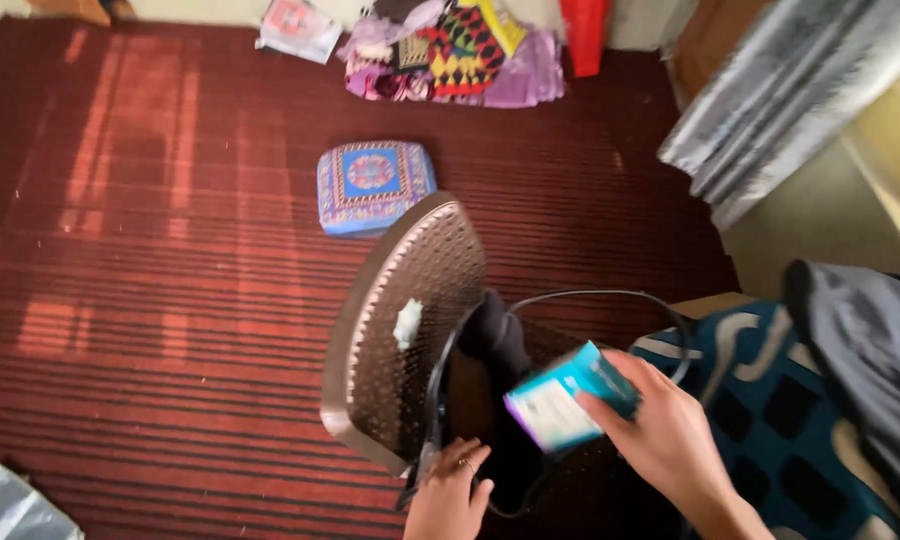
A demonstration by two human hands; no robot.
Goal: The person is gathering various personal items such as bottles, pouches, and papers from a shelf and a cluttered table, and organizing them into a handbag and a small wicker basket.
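My right hand (660,440) grips a small blue and white box (568,396) over the seat of a brown plastic chair (410,300). My left hand (450,495) rests at the chair's front edge, fingers on a black cable (435,390) and touching a dark cloth (498,340) that lies on the seat. The cable loops up and round behind the box. A ring shows on one finger of the left hand. A scrap of white stuff (407,322) sticks to the chair's perforated backrest.
A blue patterned cushion (374,185) lies on the dark red striped carpet (150,300) beyond the chair. A heap of colourful fabrics (455,55) sits by the far wall. A blue and white blanket (770,400) and a grey curtain (780,90) are at the right.
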